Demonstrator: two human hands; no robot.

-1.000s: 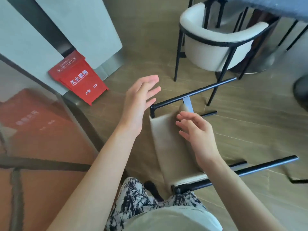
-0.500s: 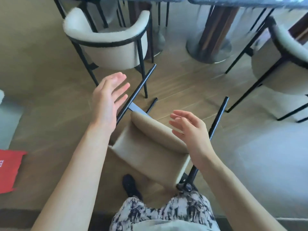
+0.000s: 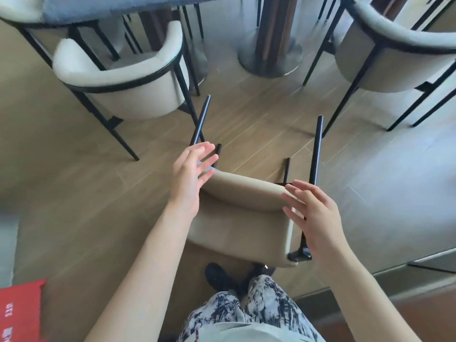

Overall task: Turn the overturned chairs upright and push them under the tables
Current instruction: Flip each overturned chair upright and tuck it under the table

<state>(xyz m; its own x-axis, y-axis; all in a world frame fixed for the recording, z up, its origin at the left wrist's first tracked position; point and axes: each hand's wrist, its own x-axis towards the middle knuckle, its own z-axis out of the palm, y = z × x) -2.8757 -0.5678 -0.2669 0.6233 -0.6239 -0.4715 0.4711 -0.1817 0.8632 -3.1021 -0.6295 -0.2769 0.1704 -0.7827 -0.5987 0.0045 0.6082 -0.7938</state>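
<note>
- Standing over the work, the person wears patterned trousers [image 3: 249, 314], and one dark shoe [image 3: 218, 277] shows on the wood floor [image 3: 81, 193] just under the overturned chair.
- At the near left edge a red sign [image 3: 19, 309] lies on the floor, cut by the border.
- The overturned chair [image 3: 241, 218] lies on the floor between the two forearms, close to the feet. Its beige seat faces the person and its black legs [image 3: 316, 149] point away, toward the tables.
- The left hand [image 3: 188, 178] is at the left side of the seat, with straight, spread fingers. It grips nothing; whether the palm touches the seat edge I cannot tell.
- The right hand [image 3: 313, 215] is at the right side of the seat, fingers also straight and spread, holding nothing. It is just beside the seat corner and one black leg; contact is not clear.
- Farther on the left, a white chair [image 3: 118, 82] stands upright, its back toward us, partly under the blue table [image 3: 103, 7].
- In the middle a table pedestal [image 3: 271, 55] with a round metal base stands on the floor.
- Far right, a second upright chair [image 3: 389, 58] stands near that pedestal, partly out of the view.
</note>
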